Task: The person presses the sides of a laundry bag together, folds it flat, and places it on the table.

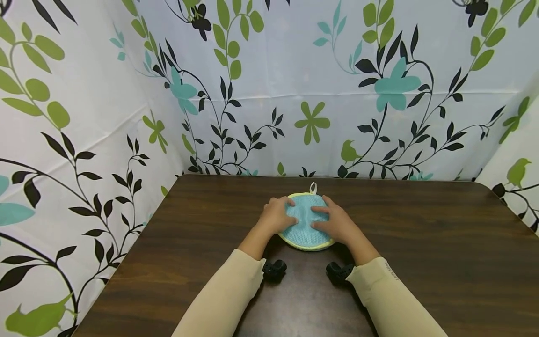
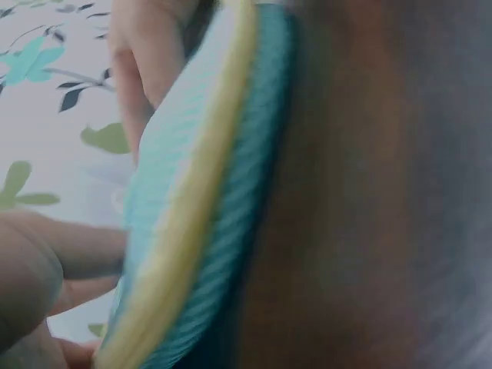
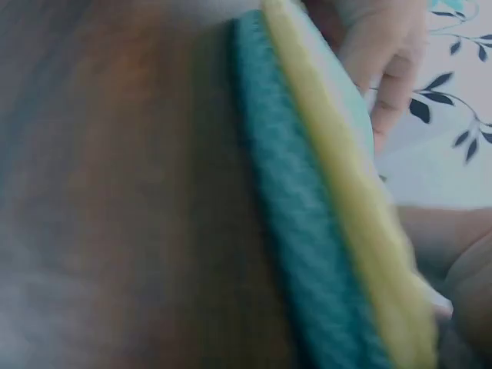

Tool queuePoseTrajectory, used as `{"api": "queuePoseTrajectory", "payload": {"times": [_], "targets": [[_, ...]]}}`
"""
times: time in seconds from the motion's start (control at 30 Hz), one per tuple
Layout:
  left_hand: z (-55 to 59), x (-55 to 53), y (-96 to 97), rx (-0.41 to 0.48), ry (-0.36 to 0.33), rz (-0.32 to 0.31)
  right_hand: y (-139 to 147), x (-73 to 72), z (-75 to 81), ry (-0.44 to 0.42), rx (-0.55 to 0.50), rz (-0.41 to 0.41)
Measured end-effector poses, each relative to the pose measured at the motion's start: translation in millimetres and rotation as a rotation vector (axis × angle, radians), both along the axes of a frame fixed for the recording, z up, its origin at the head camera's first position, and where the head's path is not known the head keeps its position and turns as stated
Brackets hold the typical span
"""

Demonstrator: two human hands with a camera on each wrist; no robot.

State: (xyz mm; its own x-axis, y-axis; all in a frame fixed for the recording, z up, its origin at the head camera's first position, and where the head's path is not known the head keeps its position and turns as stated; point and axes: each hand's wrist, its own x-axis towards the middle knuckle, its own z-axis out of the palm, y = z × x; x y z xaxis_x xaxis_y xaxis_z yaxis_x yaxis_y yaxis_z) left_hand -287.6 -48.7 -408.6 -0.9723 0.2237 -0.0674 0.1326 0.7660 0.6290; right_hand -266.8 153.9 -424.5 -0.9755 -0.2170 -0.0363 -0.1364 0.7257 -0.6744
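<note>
A round light-blue textured cloth pad has yellow trim and a small white loop at its far edge. It lies toward the back of the brown table, slightly puckered along its middle. My left hand grips its left side, thumb on the top face. On the opposite side my right hand holds the pad, its thumb and fingers spread over the blue face. Seen from the left wrist, the pad's rim looks thick, with darker teal fabric below the yellow band. The right wrist view shows the same layered edge.
The dark wooden table reaches out on both sides, its back edge just beyond the pad. A white curtain printed with leaves and flowers stands behind and at the sides. Black wrist devices sit under both cuffs.
</note>
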Motion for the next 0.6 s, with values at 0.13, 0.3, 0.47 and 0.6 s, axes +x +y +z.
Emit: {"api": "queuePoseTrajectory", "payload": {"times": [0.13,0.3,0.47,0.6], "targets": [[-0.4,-4.5,-12.3,0.108,-0.054,-0.049,2,2.0,0.0,0.009,-0.028,0.019],[3.6,-6.0,-20.1,0.178,-0.087,-0.089,2,3.2,1.8,0.041,-0.043,0.031],[4.3,-6.8,-23.7,0.222,-0.104,-0.100,2,4.5,4.1,0.071,-0.062,0.021],[4.9,-7.2,-24.7,0.242,-0.110,-0.098,2,5.3,5.8,0.072,-0.071,0.014]]}}
